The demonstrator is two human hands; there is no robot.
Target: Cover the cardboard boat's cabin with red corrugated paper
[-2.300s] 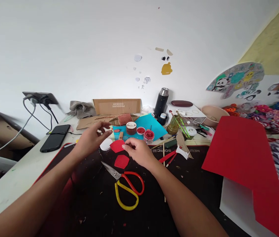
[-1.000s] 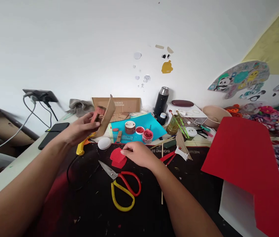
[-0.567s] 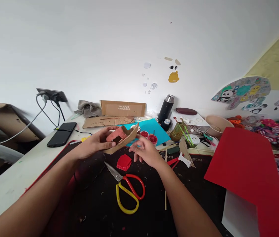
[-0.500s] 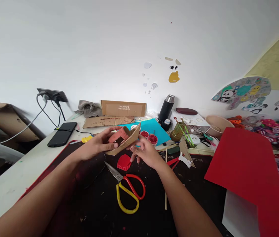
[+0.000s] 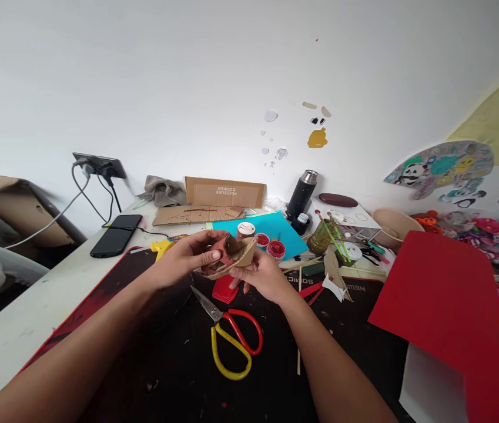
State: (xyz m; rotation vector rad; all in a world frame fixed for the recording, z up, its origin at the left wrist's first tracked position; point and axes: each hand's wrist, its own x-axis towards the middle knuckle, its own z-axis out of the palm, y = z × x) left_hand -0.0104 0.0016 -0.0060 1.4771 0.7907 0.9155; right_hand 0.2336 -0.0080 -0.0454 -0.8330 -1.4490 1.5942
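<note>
Above the dark mat, both hands hold a cardboard craft piece (image 5: 245, 254), a cardboard base with a reddish-painted tube standing on it. My left hand (image 5: 187, 256) is closed around the tube, thumb on its near side. My right hand (image 5: 265, 277) grips the base's right edge from below, thumb toward the front. The tube's open end is turned partly toward me; its lower part is hidden by fingers. Just below lie small red paper pieces (image 5: 224, 290), stacked, and scissors (image 5: 228, 330) with one red and one yellow handle, blades apart.
Behind the hands are red paint pots (image 5: 276, 251), turquoise paper (image 5: 292, 232) and cardboard strips (image 5: 196, 215). A black flask (image 5: 302, 194) stands near the wall. At left lies a phone (image 5: 116, 236) beside a yellow glue gun (image 5: 161, 248); red sheets (image 5: 443, 294) are at right.
The craft piece has been tilted and turned, so the tube's opening shows more. My right thumb has moved onto the base's near edge. The view has shifted slightly left.
</note>
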